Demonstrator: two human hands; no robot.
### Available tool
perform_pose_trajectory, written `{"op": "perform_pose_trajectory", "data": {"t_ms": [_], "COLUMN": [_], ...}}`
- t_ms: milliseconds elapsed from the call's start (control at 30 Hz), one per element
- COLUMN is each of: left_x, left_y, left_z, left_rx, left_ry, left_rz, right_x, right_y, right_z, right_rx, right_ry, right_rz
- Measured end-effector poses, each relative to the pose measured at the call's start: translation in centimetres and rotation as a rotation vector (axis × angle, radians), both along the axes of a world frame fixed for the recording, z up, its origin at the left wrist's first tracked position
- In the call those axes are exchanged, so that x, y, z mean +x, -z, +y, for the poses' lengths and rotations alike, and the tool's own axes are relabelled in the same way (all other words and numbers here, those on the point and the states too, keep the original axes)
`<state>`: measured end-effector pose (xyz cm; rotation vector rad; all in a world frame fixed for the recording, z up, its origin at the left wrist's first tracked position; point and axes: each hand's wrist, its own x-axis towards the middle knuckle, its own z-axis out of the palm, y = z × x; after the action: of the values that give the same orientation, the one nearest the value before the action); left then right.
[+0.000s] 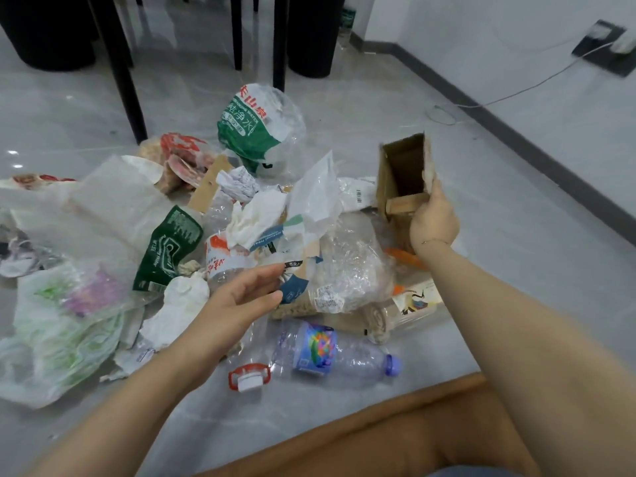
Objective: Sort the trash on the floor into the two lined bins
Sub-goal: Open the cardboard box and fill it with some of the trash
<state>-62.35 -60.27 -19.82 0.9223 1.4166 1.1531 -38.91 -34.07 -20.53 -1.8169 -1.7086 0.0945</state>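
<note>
A heap of trash covers the floor: plastic bags, crumpled paper (241, 184), a green and white water label (251, 122) and a clear bottle with a purple cap (337, 352). My right hand (434, 218) grips an open brown cardboard box (402, 173) at its lower right edge and holds it upright above the right side of the heap. My left hand (241, 297) hovers open over the middle of the heap, fingers stretched toward a clear bottle with a red and white label (220, 256). Two dark bins (48, 32) (313, 36) stand at the back.
Black table legs (120, 67) stand between the bins. A wall with a dark skirting board (516, 132) runs along the right, with a white cable (516, 94) trailing from a socket. A red and white cap (248, 376) lies near my knee (395, 438).
</note>
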Motion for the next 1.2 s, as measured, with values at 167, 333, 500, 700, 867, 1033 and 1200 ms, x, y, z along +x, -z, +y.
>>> {"op": "perform_pose_trajectory", "data": {"t_ms": [167, 333, 500, 700, 867, 1033, 1200], "left_x": [0.7, 1.3, 1.6, 0.1, -1.4, -2.5, -3.2], "left_y": [-0.9, -2.2, -3.8, -6.2, -8.4, -9.6, -10.3], "left_z": [-0.6, -1.5, -2.5, -4.4, -6.0, -7.7, -9.7], "left_rx": [0.009, 0.027, 0.052, 0.116, 0.146, 0.117, 0.182], "left_ry": [-0.006, -0.030, -0.064, -0.118, -0.202, -0.220, -0.373], "left_rz": [0.029, 0.058, 0.085, 0.092, -0.049, -0.198, -0.140], "right_x": [1.8, 2.7, 3.0, 1.2, -0.3, -1.1, -1.6], "right_y": [-4.2, -8.3, -9.4, -9.8, -10.5, -9.8, -9.1], "right_z": [-2.8, -7.6, -12.8, -20.5, -23.9, -25.7, -26.7], "right_rx": [0.085, 0.207, 0.157, 0.014, -0.023, -0.143, -0.261], "right_ry": [0.109, 0.077, 0.017, -0.109, -0.248, -0.351, -0.458], "right_rz": [0.069, 0.526, 0.955, 1.196, 1.267, 1.348, 1.271]}}
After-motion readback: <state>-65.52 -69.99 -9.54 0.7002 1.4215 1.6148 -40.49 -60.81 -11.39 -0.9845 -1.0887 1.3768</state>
